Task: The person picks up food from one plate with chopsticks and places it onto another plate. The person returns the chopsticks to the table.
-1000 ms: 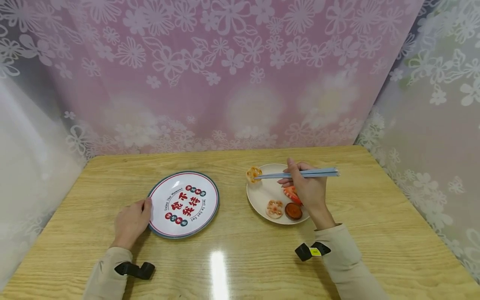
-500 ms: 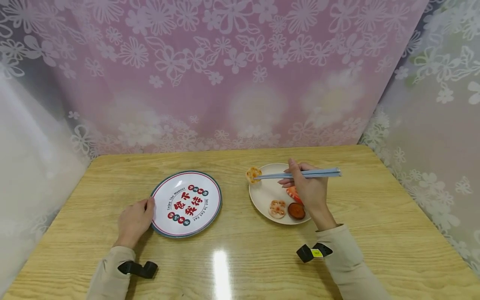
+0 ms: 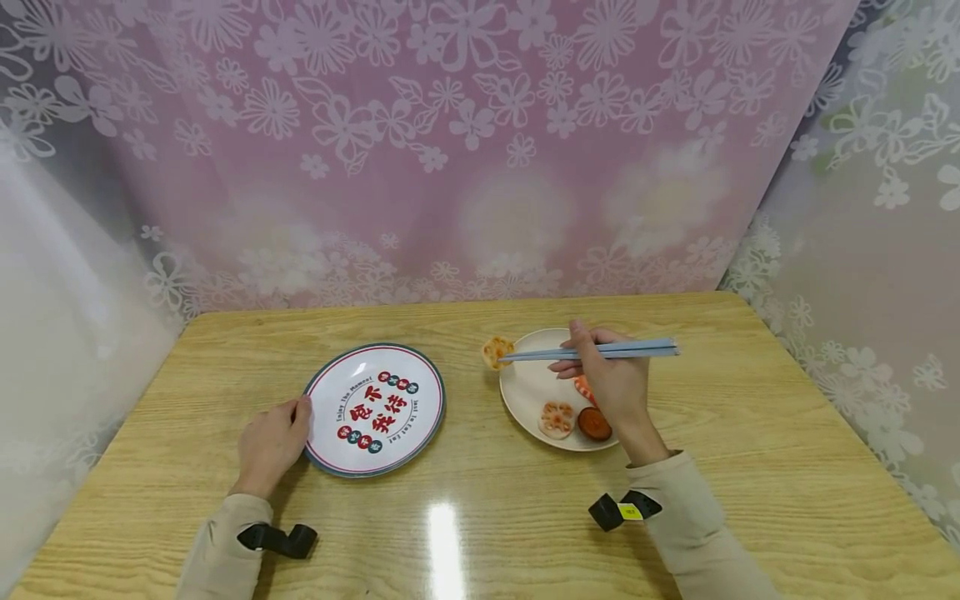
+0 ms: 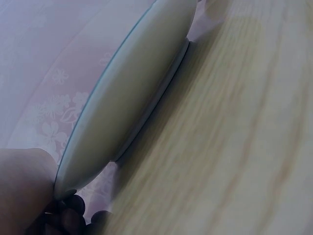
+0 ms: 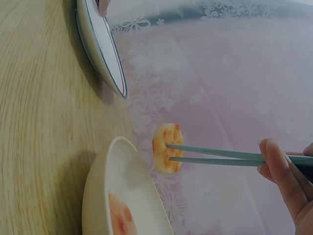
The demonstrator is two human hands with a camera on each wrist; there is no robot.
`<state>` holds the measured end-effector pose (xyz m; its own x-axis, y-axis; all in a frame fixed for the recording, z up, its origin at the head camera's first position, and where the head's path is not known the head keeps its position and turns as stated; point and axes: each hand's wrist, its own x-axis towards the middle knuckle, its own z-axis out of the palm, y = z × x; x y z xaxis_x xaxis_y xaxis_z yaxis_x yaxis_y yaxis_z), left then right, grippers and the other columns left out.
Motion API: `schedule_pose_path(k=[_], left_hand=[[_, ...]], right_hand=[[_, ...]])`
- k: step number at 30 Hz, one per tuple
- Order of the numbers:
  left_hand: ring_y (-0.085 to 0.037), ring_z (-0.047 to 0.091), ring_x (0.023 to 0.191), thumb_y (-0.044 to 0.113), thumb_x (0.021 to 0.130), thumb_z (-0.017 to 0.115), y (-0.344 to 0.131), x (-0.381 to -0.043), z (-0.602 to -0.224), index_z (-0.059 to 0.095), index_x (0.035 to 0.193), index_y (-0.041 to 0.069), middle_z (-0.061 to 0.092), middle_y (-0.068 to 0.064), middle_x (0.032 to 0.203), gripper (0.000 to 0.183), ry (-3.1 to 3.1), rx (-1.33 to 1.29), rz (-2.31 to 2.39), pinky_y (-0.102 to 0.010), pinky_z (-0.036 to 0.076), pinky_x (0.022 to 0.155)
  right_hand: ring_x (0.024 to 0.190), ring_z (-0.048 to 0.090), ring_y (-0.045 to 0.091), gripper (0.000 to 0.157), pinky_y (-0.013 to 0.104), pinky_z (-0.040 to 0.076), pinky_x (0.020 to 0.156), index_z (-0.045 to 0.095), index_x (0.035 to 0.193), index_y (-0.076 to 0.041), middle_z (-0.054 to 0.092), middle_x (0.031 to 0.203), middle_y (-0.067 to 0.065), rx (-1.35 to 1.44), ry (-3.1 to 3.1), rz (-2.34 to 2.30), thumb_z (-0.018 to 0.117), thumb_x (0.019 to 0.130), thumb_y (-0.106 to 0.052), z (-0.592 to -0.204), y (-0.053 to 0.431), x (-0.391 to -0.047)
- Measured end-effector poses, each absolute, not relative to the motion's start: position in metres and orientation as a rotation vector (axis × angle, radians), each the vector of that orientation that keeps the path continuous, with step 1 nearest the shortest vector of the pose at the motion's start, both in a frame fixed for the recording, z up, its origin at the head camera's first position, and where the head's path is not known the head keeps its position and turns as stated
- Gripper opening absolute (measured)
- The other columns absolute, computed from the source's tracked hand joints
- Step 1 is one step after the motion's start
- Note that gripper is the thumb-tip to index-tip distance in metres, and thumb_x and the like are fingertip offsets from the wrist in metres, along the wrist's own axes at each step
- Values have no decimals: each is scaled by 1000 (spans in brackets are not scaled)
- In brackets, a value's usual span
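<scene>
Head view shows your right hand (image 3: 617, 385) gripping blue chopsticks (image 3: 641, 347), their tips on a lotus root slice (image 3: 495, 351) raised by the left edge of the cream plate (image 3: 528, 385). Your left hand (image 3: 272, 446) pinches the rim of the printed plate (image 3: 414, 421). On the cream plate, another lotus slice (image 3: 557, 420) lies beside a round brown piece (image 3: 595, 423).

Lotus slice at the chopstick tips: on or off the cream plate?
Off. Right wrist view: the lotus slice is at the tips of the chopsticks, with a visible gap to the cream plate.
</scene>
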<state>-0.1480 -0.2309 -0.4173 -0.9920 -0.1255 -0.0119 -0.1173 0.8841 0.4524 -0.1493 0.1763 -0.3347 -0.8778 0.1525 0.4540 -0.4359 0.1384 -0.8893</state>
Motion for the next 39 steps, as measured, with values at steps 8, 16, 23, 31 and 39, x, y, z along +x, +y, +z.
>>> schedule_pose_path(k=[8, 16, 23, 31, 39], left_hand=[[-27, 50, 65, 31, 104, 32, -232, -148, -418, 60, 79, 6, 52, -7, 64, 44, -3022, 187, -720, -35, 32, 57], [-27, 49, 64, 30, 103, 33, -230, -148, -415, 58, 77, 7, 49, -6, 62, 43, -3016, 203, -728, -34, 30, 57], [-31, 55, 67, 28, 103, 34, -230, -147, -416, 61, 80, 5, 57, -12, 69, 42, -3017, 189, -698, -39, 36, 57], [-29, 53, 66, 29, 102, 33, -230, -147, -416, 61, 80, 5, 56, -11, 68, 43, -3018, 190, -696, -37, 34, 57], [-30, 54, 67, 29, 103, 33, -230, -147, -417, 64, 88, 2, 59, -14, 72, 44, -3020, 199, -697, -39, 36, 58]], right_hand=[[50, 66, 25, 28, 33, 51, 46, 67, 78, 15, 63, 66, 32, 308, -1998, 1781, 55, 97, -4, -317, 164, -137], [51, 66, 29, 29, 33, 51, 45, 68, 81, 14, 63, 68, 33, 287, -2047, 1772, 56, 97, -6, -313, 160, -135], [53, 67, 31, 29, 39, 53, 51, 68, 82, 13, 63, 71, 35, 257, -2088, 1782, 55, 98, -8, -314, 155, -134], [54, 66, 34, 27, 38, 53, 50, 67, 81, 13, 63, 70, 35, 296, -2065, 1807, 55, 97, -5, -316, 148, -135], [53, 66, 31, 27, 38, 53, 50, 67, 79, 12, 62, 68, 35, 317, -2055, 1854, 56, 97, -5, -319, 143, -137]])
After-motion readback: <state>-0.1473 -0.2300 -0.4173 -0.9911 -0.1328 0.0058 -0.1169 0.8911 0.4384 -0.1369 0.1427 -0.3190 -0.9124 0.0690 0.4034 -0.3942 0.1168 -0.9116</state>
